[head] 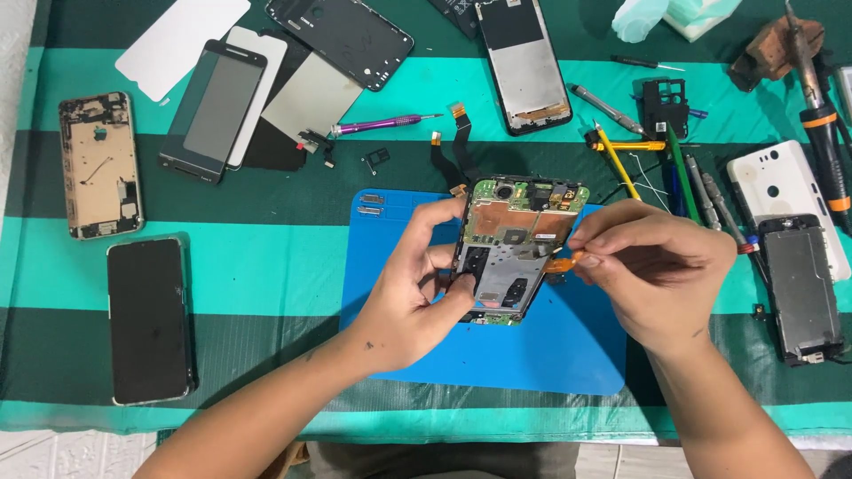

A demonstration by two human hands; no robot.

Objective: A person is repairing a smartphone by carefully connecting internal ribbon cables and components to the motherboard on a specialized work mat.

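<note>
Left hand grips opened phone by its edges over blue mat. Right hand fingertips pinch orange flex ribbon. Ribbon likely thin, tear-prone; hold near its end.

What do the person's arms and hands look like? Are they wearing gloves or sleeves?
No gloves and no sleeves show: both forearms are bare up to the picture's edge. The left hand and right hand wear no rings, watch or bracelet that I can see. Small dark marks show on the left wrist and near the right wrist. Fingernails are short.

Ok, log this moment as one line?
left hand: holds opened phone | right hand: pinches orange ribbon cable | under: blue mat
</note>
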